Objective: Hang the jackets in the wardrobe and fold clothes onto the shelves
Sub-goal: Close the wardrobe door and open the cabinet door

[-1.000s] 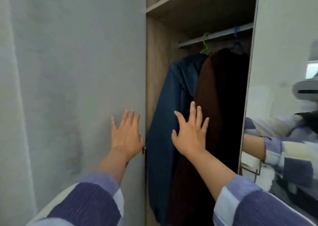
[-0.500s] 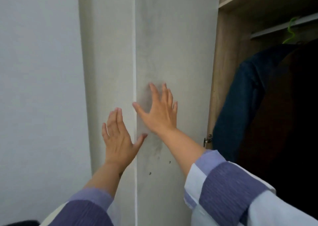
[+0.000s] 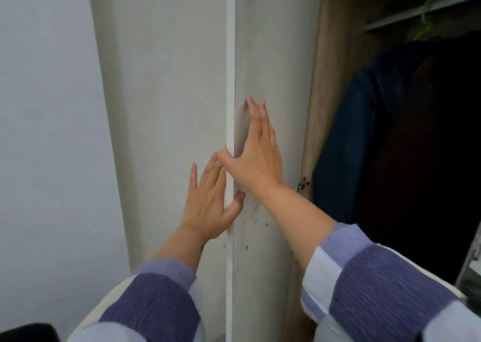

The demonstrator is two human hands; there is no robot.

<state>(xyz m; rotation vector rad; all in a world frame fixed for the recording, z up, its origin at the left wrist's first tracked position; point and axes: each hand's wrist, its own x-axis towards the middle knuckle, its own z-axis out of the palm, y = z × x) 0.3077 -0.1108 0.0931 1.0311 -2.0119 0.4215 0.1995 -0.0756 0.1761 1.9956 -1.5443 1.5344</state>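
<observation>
Jackets, a blue jacket (image 3: 346,138) and a dark jacket (image 3: 426,146), hang straight down from the rail (image 3: 416,14) inside the open wardrobe, off to the right of our hands. Our right hand (image 3: 256,157) lies flat with open fingers on the tall door (image 3: 273,55), nearer the jackets. Our left hand (image 3: 212,201), open too, curls its thumb round the door's upright edge, holding nothing.

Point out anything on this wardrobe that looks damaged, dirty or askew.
The wardrobe door has a greyish smudge under the right hand and a few small dark specks lower down. The blue jacket hangs normally on its green hanger. Nothing else stands out.
</observation>
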